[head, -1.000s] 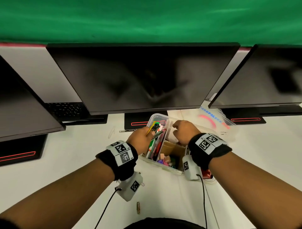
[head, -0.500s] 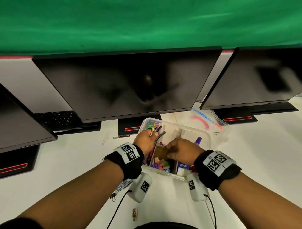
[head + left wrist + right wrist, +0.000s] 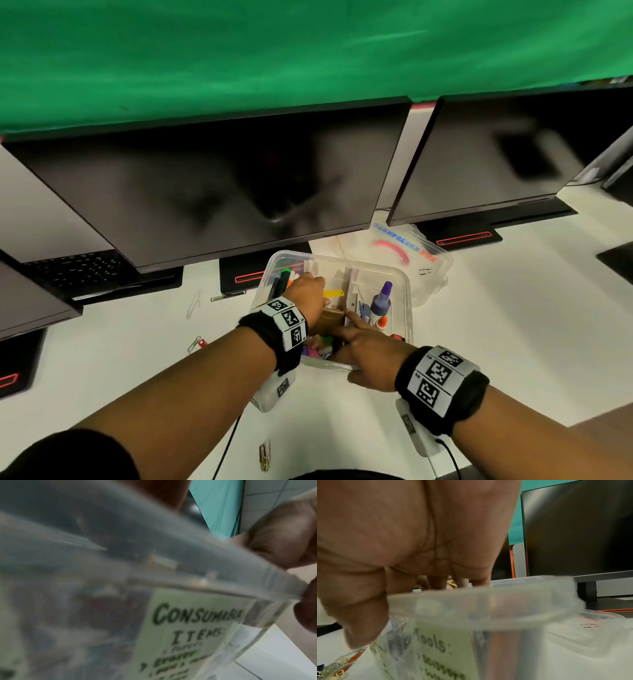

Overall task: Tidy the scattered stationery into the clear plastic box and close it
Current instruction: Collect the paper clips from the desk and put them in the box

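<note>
The clear plastic box [image 3: 407, 308] stands open on the white desk, in front of the middle monitor. My left hand [image 3: 305, 291] reaches down into it beside the markers and pens [image 3: 281, 282] lying in the left compartment; its fingers are hidden. My right hand [image 3: 363, 353] straddles the near wall, thumb outside under the rim and index finger stretched in against a brown cardboard piece [image 3: 330, 318]. The right wrist view shows the right hand [image 3: 419, 534] over the box rim [image 3: 488, 597]. A purple-capped glue bottle [image 3: 382, 303] and a yellow strip [image 3: 334, 293] lie inside. The left wrist view is blurred on the box wall [image 3: 223, 574].
The box's clear lid [image 3: 421, 260] lies behind it to the right, also seen as the lid [image 3: 590, 628]. Loose paper clips [image 3: 195, 344] lie left of the box, and more clips [image 3: 263, 452] lie near the desk's front edge. Three dark monitors [image 3: 222, 192] stand close behind.
The pens the left hand held above the box now lie in the left compartment. The right hand has drawn back from the box's middle to its near wall.
</note>
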`<action>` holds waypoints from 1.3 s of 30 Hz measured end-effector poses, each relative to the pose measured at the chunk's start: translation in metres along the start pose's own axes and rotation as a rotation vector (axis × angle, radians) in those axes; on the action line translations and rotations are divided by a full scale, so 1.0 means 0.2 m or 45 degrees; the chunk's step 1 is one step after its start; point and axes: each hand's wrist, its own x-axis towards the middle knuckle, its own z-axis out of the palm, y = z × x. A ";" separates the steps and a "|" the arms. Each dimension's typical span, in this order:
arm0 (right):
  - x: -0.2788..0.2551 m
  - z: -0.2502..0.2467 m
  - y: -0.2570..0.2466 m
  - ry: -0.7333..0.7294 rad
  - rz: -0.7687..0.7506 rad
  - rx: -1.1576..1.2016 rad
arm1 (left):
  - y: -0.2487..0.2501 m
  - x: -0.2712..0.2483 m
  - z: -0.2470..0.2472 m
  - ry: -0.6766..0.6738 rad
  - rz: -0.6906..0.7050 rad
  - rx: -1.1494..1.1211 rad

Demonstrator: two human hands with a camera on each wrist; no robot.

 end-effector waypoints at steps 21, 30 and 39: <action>0.05 -0.13 -0.20 -0.087 0.068 -0.006 | -0.26 -0.23 -0.07 0.258 0.234 -0.301; 0.33 -0.22 -0.59 0.129 -0.113 0.088 | -0.80 -0.59 -0.12 0.299 -0.111 -0.350; 0.61 0.20 -0.69 -0.282 -0.032 -0.098 | -1.27 -0.98 0.12 -0.084 -0.403 -0.248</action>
